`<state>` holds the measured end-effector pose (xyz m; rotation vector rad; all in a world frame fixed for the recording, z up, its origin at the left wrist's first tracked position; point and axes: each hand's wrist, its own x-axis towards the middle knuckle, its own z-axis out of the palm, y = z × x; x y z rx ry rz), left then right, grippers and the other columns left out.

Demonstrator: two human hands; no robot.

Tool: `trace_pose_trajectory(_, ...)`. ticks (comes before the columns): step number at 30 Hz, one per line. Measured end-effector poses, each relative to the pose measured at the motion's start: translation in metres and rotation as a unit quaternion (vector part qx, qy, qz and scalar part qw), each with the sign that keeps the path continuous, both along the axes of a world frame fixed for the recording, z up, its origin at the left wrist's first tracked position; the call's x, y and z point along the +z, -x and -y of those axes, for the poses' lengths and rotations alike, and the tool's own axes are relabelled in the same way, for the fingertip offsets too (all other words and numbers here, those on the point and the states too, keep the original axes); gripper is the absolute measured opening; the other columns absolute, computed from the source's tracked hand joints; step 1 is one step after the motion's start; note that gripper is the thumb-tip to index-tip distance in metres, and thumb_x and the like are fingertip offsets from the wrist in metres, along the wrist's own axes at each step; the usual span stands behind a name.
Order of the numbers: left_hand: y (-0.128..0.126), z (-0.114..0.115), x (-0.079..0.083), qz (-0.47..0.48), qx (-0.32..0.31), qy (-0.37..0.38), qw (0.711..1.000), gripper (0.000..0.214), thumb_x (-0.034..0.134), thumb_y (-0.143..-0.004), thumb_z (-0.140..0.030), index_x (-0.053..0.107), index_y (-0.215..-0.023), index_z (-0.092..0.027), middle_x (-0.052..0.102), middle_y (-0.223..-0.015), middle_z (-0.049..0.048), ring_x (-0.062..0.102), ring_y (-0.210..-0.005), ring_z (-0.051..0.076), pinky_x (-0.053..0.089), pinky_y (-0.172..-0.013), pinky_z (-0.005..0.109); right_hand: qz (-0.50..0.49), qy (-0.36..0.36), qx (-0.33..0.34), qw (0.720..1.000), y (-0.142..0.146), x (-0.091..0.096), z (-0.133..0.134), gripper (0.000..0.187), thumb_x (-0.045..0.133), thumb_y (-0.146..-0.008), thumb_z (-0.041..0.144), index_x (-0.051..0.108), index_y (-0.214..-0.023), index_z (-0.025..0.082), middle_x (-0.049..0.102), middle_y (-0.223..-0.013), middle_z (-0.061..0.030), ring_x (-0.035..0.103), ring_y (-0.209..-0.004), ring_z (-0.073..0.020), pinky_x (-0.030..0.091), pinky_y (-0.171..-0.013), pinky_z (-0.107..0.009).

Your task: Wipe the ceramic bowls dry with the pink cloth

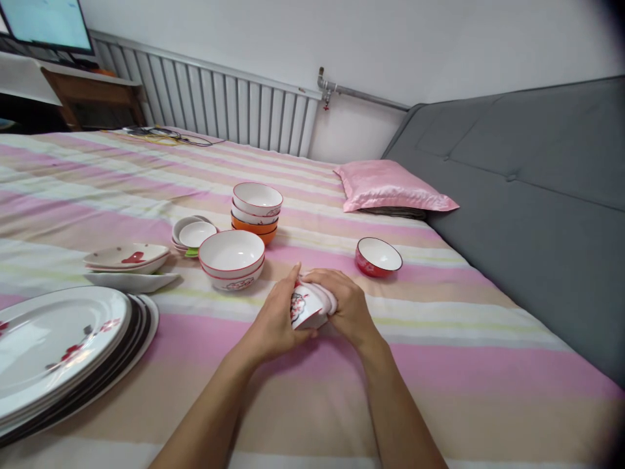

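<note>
In front of me a white bowl [303,307] with a red blossom print is tipped on its side. My left hand [273,319] is wrapped round the bowl's left side, thumb up. A folded pale cloth [328,296] is gripped in my right hand [347,301] and pressed against the bowl's right side. My fingers and the cloth hide much of the bowl. Beyond to the right, apart from my hands, stands a red bowl [377,258] with a white inside. To the left are two nested white bowls [232,253] with red rims.
Behind the nested pair rises a stack of white and orange bowls [257,198]. Small dishes [197,234], leaf-shaped dishes [127,255] and a pile of oval plates [63,352] lie leftward on the striped bedsheet [439,378]. A pink pillow [390,185] rests near the grey headboard [527,169].
</note>
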<state>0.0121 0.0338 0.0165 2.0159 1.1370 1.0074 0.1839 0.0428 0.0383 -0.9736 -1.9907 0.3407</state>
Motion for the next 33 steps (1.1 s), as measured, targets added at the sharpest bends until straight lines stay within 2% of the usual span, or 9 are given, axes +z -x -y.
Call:
trace_pose_trajectory(3, 0.000, 0.003, 0.007, 0.048, -0.004, 0.048, 0.998, 0.112, 0.075, -0.062, -0.030, 0.007, -0.150, -0.013, 0.027, -0.151, 0.0190, 0.032, -0.136, 0.035, 0.031, -0.110, 0.048, 0.072, 0.000, 0.019, 0.997, 0.007, 0.008, 0.007, 0.043, 0.063, -0.069, 0.012, 0.065, -0.110, 0.027, 0.067, -0.116, -0.0025, 0.057, -0.110, -0.0240, 0.042, -0.095, -0.038)
trace_pose_trajectory(6, 0.001, 0.006, 0.014, 0.066, -0.026, 0.057, 0.996, 0.115, 0.076, -0.059, -0.025, 0.006, -0.150, -0.013, 0.031, -0.149, 0.0179, 0.037, -0.133, 0.034, 0.033, -0.108, 0.046, 0.118, 0.012, 0.029, 0.992, 0.009, 0.015, 0.012, 0.051, 0.067, -0.066, 0.014, 0.062, -0.115, 0.028, 0.064, -0.118, -0.0028, 0.055, -0.109, -0.0262, 0.042, -0.093, -0.039)
trace_pose_trajectory(9, 0.001, 0.007, 0.016, 0.061, -0.029, 0.069, 0.995, 0.115, 0.076, -0.059, -0.022, 0.006, -0.150, -0.014, 0.038, -0.145, 0.0172, 0.043, -0.128, 0.032, 0.037, -0.105, 0.044, 0.121, 0.026, 0.043, 0.991, 0.008, 0.018, 0.014, 0.057, 0.067, -0.061, 0.012, 0.060, -0.115, 0.030, 0.065, -0.111, -0.0017, 0.055, -0.105, -0.0255, 0.043, -0.090, -0.037)
trace_pose_trajectory(12, 0.000, 0.007, 0.015, 0.062, -0.024, 0.082, 0.994, 0.114, 0.075, -0.060, -0.022, 0.006, -0.150, -0.015, 0.042, -0.141, 0.0169, 0.049, -0.122, 0.030, 0.042, -0.100, 0.042, 0.100, 0.028, 0.048, 0.993, 0.006, 0.017, 0.012, 0.056, 0.064, -0.060, 0.008, 0.062, -0.112, 0.030, 0.065, -0.109, -0.0009, 0.056, -0.104, -0.0237, 0.044, -0.089, -0.035)
trace_pose_trajectory(19, 0.001, 0.005, 0.010, 0.060, -0.009, 0.095, 0.994, 0.113, 0.077, -0.059, -0.025, 0.011, -0.150, -0.017, 0.042, -0.141, 0.0160, 0.048, -0.122, 0.031, 0.042, -0.100, 0.042, 0.031, 0.040, 0.071, 0.996, 0.001, 0.008, 0.001, 0.050, 0.065, -0.059, 0.010, 0.063, -0.106, 0.027, 0.068, -0.109, -0.0020, 0.060, -0.104, -0.0240, 0.044, -0.092, -0.037)
trace_pose_trajectory(25, 0.001, 0.005, 0.010, 0.060, 0.007, 0.105, 0.993, 0.113, 0.079, -0.057, -0.028, 0.015, -0.150, -0.021, 0.050, -0.131, 0.0140, 0.052, -0.117, 0.031, 0.045, -0.096, 0.042, -0.060, 0.110, 0.097, 0.987, -0.006, -0.004, -0.005, 0.047, 0.063, -0.062, 0.011, 0.062, -0.107, 0.024, 0.065, -0.116, -0.0052, 0.060, -0.108, -0.0237, 0.045, -0.095, -0.038)
trace_pose_trajectory(28, 0.002, 0.006, 0.012, 0.060, 0.003, 0.123, 0.991, 0.112, 0.078, -0.058, -0.028, 0.014, -0.150, -0.021, 0.051, -0.128, 0.0133, 0.055, -0.110, 0.029, 0.047, -0.093, 0.042, -0.099, 0.149, 0.113, 0.977, -0.010, -0.013, -0.010, 0.052, 0.060, -0.060, 0.009, 0.060, -0.111, 0.022, 0.065, -0.116, -0.0060, 0.060, -0.108, -0.0230, 0.046, -0.094, -0.036)
trace_pose_trajectory(33, 0.002, 0.006, 0.015, 0.068, -0.001, 0.134, 0.989, 0.110, 0.076, -0.059, -0.029, 0.013, -0.149, -0.018, 0.050, -0.130, 0.0137, 0.055, -0.108, 0.028, 0.047, -0.090, 0.040, -0.130, 0.201, 0.109, 0.965, -0.017, -0.027, -0.018, 0.067, 0.051, -0.050, 0.000, 0.060, -0.113, 0.021, 0.064, -0.116, -0.0050, 0.060, -0.105, -0.0222, 0.048, -0.088, -0.033)
